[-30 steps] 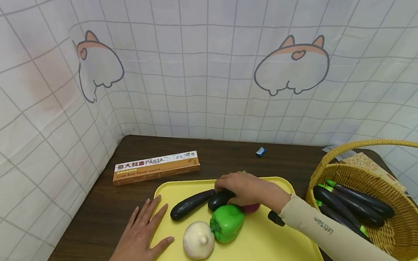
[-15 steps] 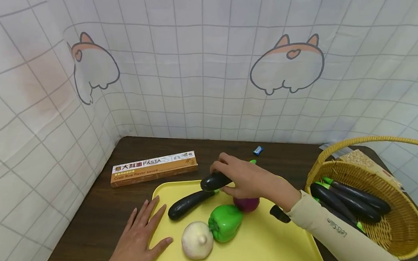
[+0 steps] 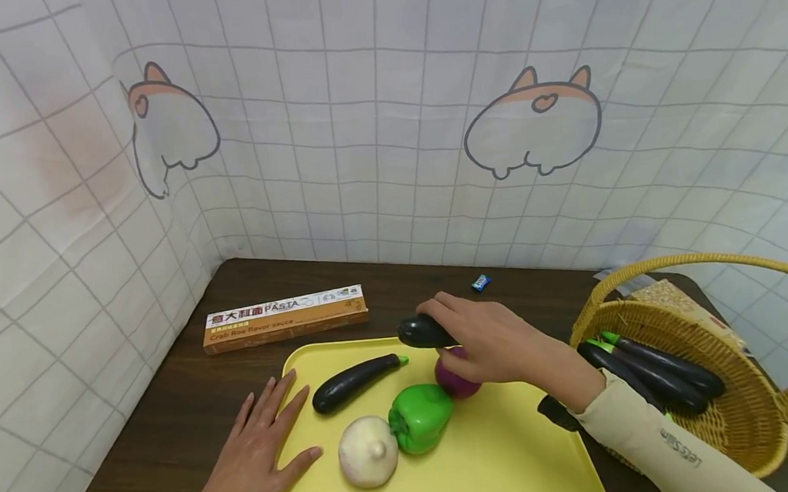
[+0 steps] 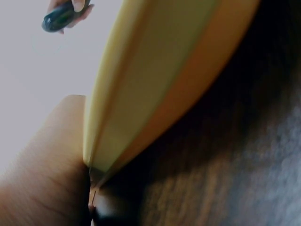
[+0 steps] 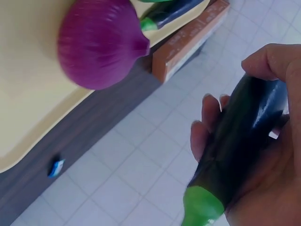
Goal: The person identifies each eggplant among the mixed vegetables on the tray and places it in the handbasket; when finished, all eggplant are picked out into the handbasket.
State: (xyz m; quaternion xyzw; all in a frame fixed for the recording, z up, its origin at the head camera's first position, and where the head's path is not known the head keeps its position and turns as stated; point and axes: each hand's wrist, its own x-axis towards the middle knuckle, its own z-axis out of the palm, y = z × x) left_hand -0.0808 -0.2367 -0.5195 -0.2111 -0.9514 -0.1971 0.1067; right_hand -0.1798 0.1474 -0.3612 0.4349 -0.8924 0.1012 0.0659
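Note:
An eggplant (image 3: 423, 332) is gripped in my right hand (image 3: 495, 340), raised over the far edge of the yellow tray (image 3: 508, 461). In the right wrist view, fingers and thumb curl round its dark body, and its green stem end (image 5: 203, 206) sticks out. A purple onion (image 3: 455, 378) lies on the tray just below that hand. My left hand (image 3: 254, 462) rests with straight, spread fingers on the tray's left rim. On the tray are another eggplant (image 3: 351, 384), a green bell pepper (image 3: 421, 420) and a white round bulb with a nub (image 3: 368, 452).
A wicker basket (image 3: 763, 433) with a tall handle stands to the right, holding several eggplants (image 3: 661, 379). Behind the tray lie a pasta box (image 3: 285, 320) and a small blue wrapped candy (image 3: 481, 282). A bag of pale grains (image 3: 691, 307) sits behind the basket.
My right hand has lifted the eggplant off the tray, then carried it slightly right, uncovering the onion and the other eggplant's stem. The left hand keeps its place on the rim.

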